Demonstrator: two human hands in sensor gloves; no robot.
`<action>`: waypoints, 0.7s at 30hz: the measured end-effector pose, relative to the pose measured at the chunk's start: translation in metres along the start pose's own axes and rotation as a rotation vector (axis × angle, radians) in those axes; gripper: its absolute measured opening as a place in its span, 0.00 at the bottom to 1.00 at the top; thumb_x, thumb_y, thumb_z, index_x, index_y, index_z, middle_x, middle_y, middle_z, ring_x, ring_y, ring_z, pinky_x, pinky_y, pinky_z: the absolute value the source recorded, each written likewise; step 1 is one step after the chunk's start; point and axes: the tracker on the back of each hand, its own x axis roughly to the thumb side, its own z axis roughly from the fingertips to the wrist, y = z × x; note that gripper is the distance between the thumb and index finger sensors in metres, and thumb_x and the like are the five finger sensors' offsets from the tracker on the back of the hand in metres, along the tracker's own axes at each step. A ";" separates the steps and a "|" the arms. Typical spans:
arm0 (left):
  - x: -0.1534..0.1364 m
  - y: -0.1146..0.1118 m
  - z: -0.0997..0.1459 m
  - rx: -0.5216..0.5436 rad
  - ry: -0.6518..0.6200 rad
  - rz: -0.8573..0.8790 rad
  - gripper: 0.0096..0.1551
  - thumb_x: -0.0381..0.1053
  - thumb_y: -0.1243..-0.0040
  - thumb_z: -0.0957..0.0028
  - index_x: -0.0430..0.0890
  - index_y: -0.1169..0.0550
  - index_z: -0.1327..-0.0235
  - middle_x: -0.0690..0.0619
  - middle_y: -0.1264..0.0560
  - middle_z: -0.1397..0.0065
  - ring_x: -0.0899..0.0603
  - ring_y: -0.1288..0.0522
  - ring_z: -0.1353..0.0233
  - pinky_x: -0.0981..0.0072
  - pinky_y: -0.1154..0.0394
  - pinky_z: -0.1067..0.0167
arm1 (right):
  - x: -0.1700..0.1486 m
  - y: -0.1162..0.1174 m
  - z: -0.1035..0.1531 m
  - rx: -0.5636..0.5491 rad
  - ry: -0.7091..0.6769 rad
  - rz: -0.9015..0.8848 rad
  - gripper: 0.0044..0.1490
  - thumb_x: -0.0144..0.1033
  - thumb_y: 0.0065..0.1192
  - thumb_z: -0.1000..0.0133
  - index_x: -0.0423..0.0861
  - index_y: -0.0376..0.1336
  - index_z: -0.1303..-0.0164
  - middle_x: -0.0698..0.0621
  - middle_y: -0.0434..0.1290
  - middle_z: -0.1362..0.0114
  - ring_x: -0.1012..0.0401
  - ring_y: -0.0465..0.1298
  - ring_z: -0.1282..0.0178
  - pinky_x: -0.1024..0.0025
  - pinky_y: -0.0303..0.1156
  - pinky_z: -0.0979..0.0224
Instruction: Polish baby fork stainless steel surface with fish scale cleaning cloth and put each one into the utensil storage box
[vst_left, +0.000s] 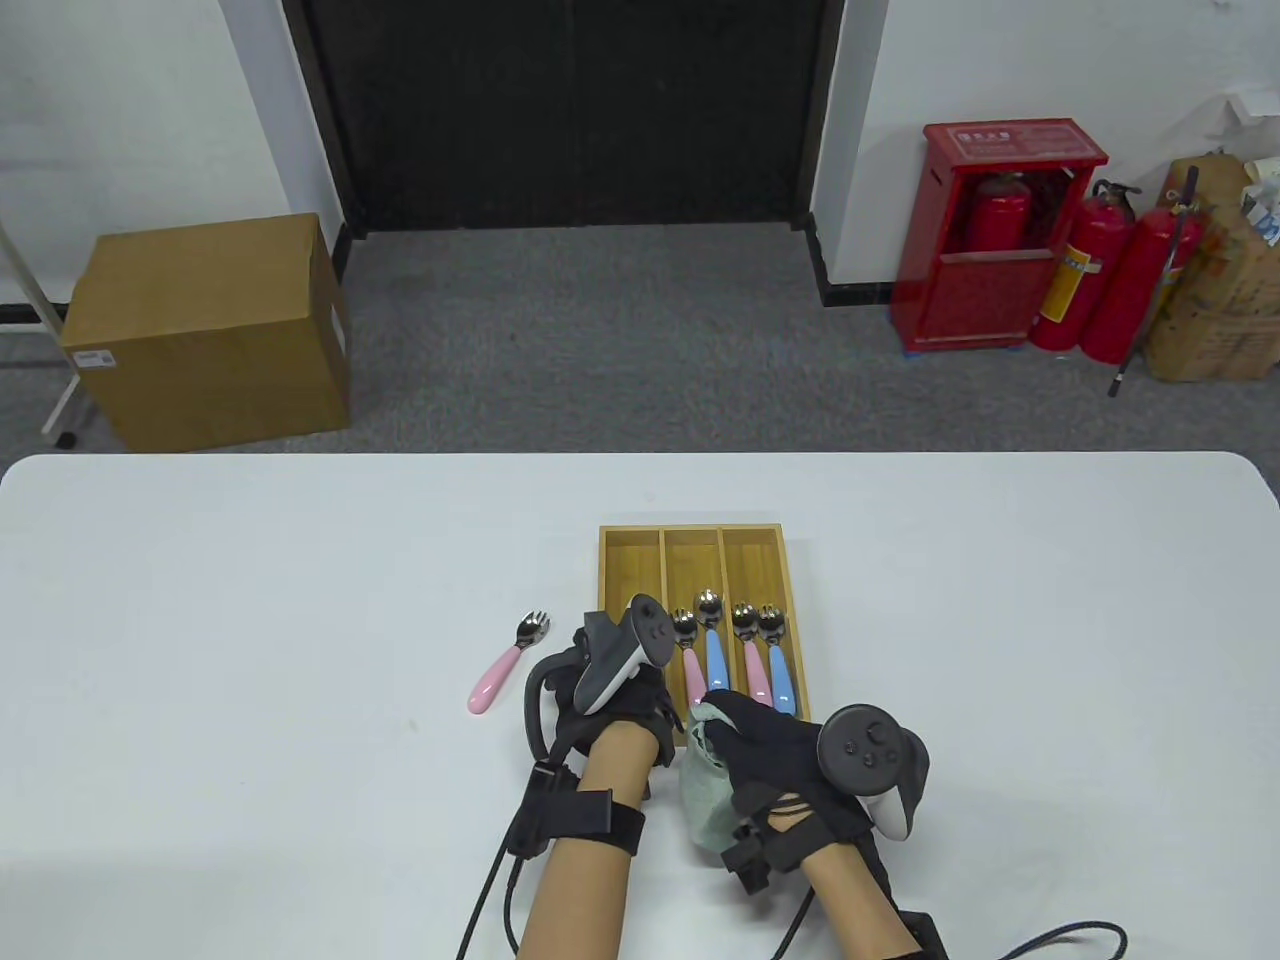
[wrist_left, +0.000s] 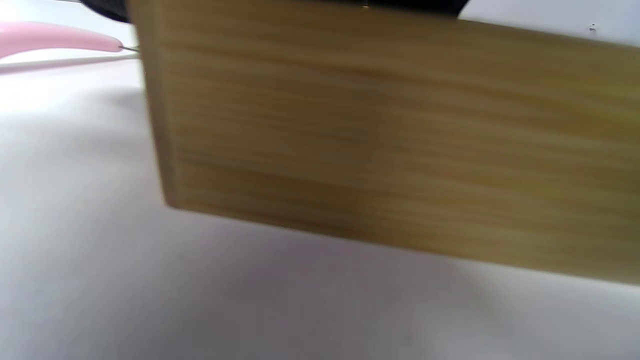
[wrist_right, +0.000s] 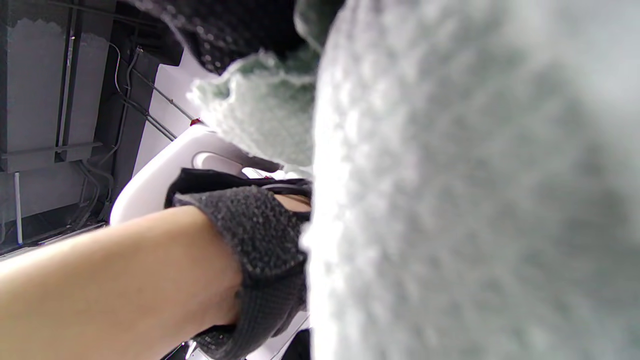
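1. Bamboo box (vst_left: 700, 545) is the landmark: three compartments. Two forks lie in its middle slot, two in its right slot, pink and blue handles toward the person.
2. One pink fork (vst_left: 505, 662) lies on the bench (vst_left: 250, 600) left of the box, steel head pointing away, not yet polished by my judgement.
3. Right hand (vst_left: 775, 760), at the box's near edge, fingers curled round the soft grey-green cloth (vst_left: 705, 790).
4. Left hand (vst_left: 615, 700) at the box's near-left corner; its fingers are hidden and I cannot tell their state.
5. The fork looks light and stiff, the steel likely slippery; take it by the handle.
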 end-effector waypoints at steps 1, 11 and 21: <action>-0.002 0.000 0.000 0.000 0.000 0.009 0.27 0.58 0.44 0.44 0.42 0.27 0.39 0.35 0.42 0.20 0.29 0.32 0.24 0.31 0.37 0.34 | 0.000 0.000 0.000 -0.001 0.001 -0.001 0.27 0.34 0.69 0.53 0.36 0.74 0.47 0.34 0.83 0.53 0.48 0.85 0.69 0.49 0.78 0.65; -0.054 0.036 0.008 0.191 0.011 0.180 0.33 0.61 0.42 0.44 0.45 0.29 0.30 0.40 0.35 0.21 0.32 0.27 0.26 0.31 0.36 0.34 | 0.000 0.000 0.001 0.003 -0.004 -0.004 0.27 0.34 0.69 0.53 0.36 0.74 0.46 0.34 0.83 0.53 0.48 0.85 0.69 0.49 0.78 0.65; -0.128 0.038 0.002 0.081 0.213 0.077 0.41 0.63 0.38 0.45 0.44 0.34 0.24 0.39 0.39 0.19 0.30 0.30 0.24 0.30 0.39 0.33 | -0.001 0.000 0.001 0.005 0.004 -0.014 0.27 0.35 0.69 0.53 0.36 0.74 0.46 0.34 0.83 0.53 0.47 0.85 0.69 0.48 0.78 0.65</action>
